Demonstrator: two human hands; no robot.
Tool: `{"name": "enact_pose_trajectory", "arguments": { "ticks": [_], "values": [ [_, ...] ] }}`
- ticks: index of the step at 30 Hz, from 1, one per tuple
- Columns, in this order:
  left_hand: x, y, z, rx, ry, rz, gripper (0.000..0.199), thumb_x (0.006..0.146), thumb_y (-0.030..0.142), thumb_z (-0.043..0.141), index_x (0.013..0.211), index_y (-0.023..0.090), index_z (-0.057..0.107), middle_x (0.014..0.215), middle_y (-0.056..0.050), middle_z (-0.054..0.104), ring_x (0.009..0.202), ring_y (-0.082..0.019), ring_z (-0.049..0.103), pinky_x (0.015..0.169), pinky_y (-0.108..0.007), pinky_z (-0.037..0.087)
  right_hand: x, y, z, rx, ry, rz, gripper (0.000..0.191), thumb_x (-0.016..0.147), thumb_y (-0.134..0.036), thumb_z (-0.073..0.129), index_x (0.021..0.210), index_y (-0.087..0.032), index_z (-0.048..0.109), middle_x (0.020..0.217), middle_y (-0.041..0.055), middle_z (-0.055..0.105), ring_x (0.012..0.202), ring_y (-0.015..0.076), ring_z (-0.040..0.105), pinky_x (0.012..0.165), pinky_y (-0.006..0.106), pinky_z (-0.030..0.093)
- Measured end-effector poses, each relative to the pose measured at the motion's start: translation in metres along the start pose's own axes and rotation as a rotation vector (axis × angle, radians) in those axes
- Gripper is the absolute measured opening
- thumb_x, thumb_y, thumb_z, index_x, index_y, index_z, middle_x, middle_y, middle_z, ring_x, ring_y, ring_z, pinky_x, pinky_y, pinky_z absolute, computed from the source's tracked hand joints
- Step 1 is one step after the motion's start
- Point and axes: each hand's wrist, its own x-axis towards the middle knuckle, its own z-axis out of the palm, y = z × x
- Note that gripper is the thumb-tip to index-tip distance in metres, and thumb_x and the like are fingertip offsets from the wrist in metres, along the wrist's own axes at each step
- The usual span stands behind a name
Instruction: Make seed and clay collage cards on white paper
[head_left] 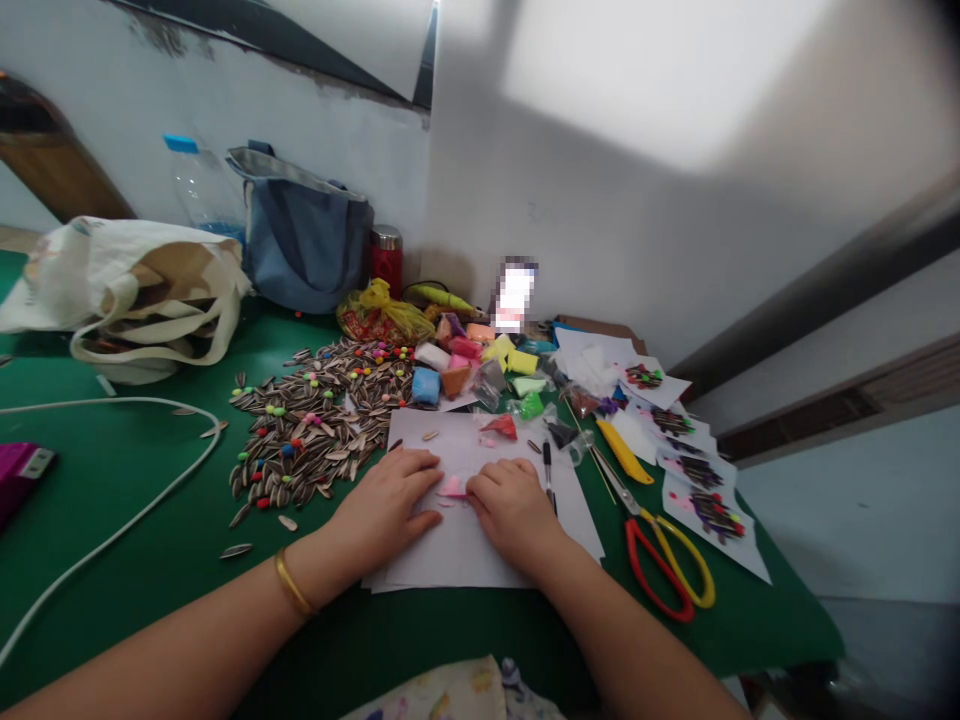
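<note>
A stack of white paper (pixel 420 560) lies in front of me with a small flat piece of pink modelling clay (pixel 452 488) on it. My left hand (pixel 390 505) rests on the paper's left part, fingers stretched out and holding nothing, thumb pointing toward the clay. From the other side, the curled fingers of my right hand (pixel 514 510) pinch the right end of the pink clay; the fingertips are partly hidden. Above the hands, an opened red clay packet (pixel 501 428) sits on the sheet. A black pen (pixel 547 470) lies just beyond my right hand.
Sunflower seeds mixed with coloured beads (pixel 322 430) are heaped at left. Clay packets (pixel 457 370) lie behind the paper. Scissors (pixel 652 540), a yellow cutter (pixel 624 450) and decorated sheets (pixel 716 510) are at right. Bags (pixel 300 240) and a white cable (pixel 135 520) are at left.
</note>
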Motion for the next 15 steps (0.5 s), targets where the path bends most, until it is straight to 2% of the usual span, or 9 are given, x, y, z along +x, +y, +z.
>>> {"name": "enact_pose_trajectory", "arguments": {
  "ticks": [15],
  "values": [
    [0.002, 0.003, -0.002, 0.011, 0.009, 0.000, 0.040, 0.079, 0.028, 0.073, 0.118, 0.020, 0.066, 0.129, -0.010, 0.062, 0.121, -0.029, 0.054, 0.110, -0.048, 0.040, 0.002, -0.013, 0.001, -0.054, 0.057, -0.046, 0.007, 0.089, -0.020, 0.062, 0.084, -0.020, 0.066, 0.080, 0.0027, 0.065, 0.080, 0.0188, 0.052, 0.078, 0.036, 0.025]
  ]
}}
